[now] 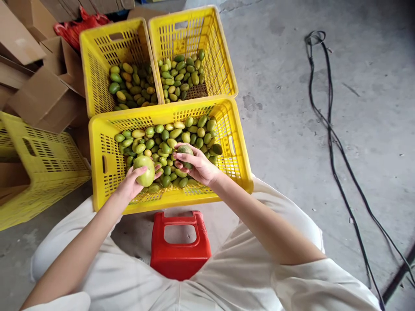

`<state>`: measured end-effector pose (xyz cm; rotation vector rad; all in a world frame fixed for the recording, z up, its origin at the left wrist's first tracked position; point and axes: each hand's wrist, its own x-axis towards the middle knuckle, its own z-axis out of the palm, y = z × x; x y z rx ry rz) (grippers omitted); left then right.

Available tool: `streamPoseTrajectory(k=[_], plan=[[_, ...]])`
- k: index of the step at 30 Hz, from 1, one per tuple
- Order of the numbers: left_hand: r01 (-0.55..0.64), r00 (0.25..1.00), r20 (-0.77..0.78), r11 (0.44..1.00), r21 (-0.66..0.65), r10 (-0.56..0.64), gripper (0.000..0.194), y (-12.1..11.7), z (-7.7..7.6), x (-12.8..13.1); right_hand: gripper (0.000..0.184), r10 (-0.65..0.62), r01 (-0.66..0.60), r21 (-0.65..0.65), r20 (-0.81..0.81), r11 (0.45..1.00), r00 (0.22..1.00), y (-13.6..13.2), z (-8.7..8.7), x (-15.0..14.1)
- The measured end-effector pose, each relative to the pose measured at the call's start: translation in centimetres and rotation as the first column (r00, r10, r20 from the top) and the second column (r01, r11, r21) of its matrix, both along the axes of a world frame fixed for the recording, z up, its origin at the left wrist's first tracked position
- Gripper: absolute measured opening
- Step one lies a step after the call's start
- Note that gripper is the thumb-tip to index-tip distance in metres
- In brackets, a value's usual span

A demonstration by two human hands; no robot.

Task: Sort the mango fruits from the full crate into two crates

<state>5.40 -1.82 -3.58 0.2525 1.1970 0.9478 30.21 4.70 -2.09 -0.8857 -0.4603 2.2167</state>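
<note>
My left hand holds a smooth, pale green oval fruit, its fingers around the underside. In my right hand, a darker green fruit with a mottled skin is gripped between thumb and fingers. Both hands are above the front yellow crate, near its middle and left. Inside that crate lie many loose oval fruits, green to yellow. Their exact kind I cannot tell.
Two more yellow crates, a left one and a right one, stand behind with similar fruits. Cardboard boxes and another yellow crate are at left. A red stool sits between my legs. Black cable lies on the floor at right.
</note>
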Motion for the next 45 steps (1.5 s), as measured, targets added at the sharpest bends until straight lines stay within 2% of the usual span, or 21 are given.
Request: streamPoseTrajectory(k=[4,7,9,12,16,20,23,27,30,33,36,40,43,45], plan=[[-0.018,0.997,0.069,1.0,-0.019,0.019,0.048,0.3,0.0,-0.1,0.046,-0.011,0.011,-0.034,-0.021,0.999,1.0,0.2,0.1,-0.2],[-0.095,0.993,0.063,0.994,-0.058,0.098,0.045,0.5,0.2,-0.2,0.034,-0.058,0.056,-0.066,-0.04,0.996,0.997,0.5,-0.4,-0.2],[-0.146,0.985,0.079,0.986,-0.085,0.153,0.05,0.7,0.6,-0.2,0.033,-0.093,0.09,-0.066,-0.05,0.994,0.994,0.6,-0.7,-0.2],[-0.2,0.974,0.089,0.974,-0.104,0.21,0.043,0.9,1.2,0.4,0.037,-0.118,0.115,-0.062,-0.045,0.991,0.992,0.5,-0.9,-0.3],[-0.244,0.969,0.023,0.965,-0.091,0.247,0.033,0.9,1.6,1.5,0.057,-0.091,0.092,-0.103,0.015,0.99,0.996,0.1,-0.6,-0.5],[-0.312,0.95,-0.021,0.947,-0.079,0.311,0.034,0.8,1.7,1.7,0.054,-0.081,0.089,-0.126,0.066,0.988,0.995,0.1,-0.3,-0.4],[-0.305,0.952,-0.014,0.949,-0.085,0.304,0.042,0.6,1.7,1.3,0.054,-0.097,0.108,-0.108,0.1,0.988,0.99,0.2,-0.1,-0.3],[-0.268,0.963,-0.02,0.959,-0.098,0.267,0.042,0.5,1.6,1.1,0.056,-0.043,0.05,-0.066,0.116,0.997,0.992,0.1,0.1,-0.3],[-0.184,0.983,-0.012,0.98,-0.078,0.184,0.045,0.5,1.5,1.2,0.043,-0.048,0.054,-0.071,0.087,0.996,0.995,0.1,0.0,-0.4],[-0.149,0.988,-0.04,0.988,-0.025,0.148,0.052,0.3,1.4,1.3,0.032,-0.041,0.039,-0.102,-0.019,0.994,0.999,0.2,-0.3,-0.3],[-0.143,0.989,-0.04,0.99,-0.003,0.143,0.055,0.2,1.4,1.3,0.036,-0.014,0.01,-0.077,-0.052,0.997,0.999,0.3,-0.6,-0.2],[-0.116,0.99,0.086,0.993,-0.006,0.116,0.053,0.2,1.8,1.2,0.04,-0.008,0.009,-0.065,0.011,0.998,1.0,0.0,-0.5,-0.3],[-0.079,0.984,0.159,0.997,-0.021,0.082,0.059,0.3,2.0,1.2,0.043,-0.039,0.043,-0.085,0.05,0.995,0.998,-0.2,-0.3,-0.4],[-0.056,0.989,0.139,0.998,-0.001,0.056,0.067,0.3,1.9,1.2,0.047,-0.076,0.081,-0.104,0.057,0.991,0.996,-0.2,-0.3,-0.4]])
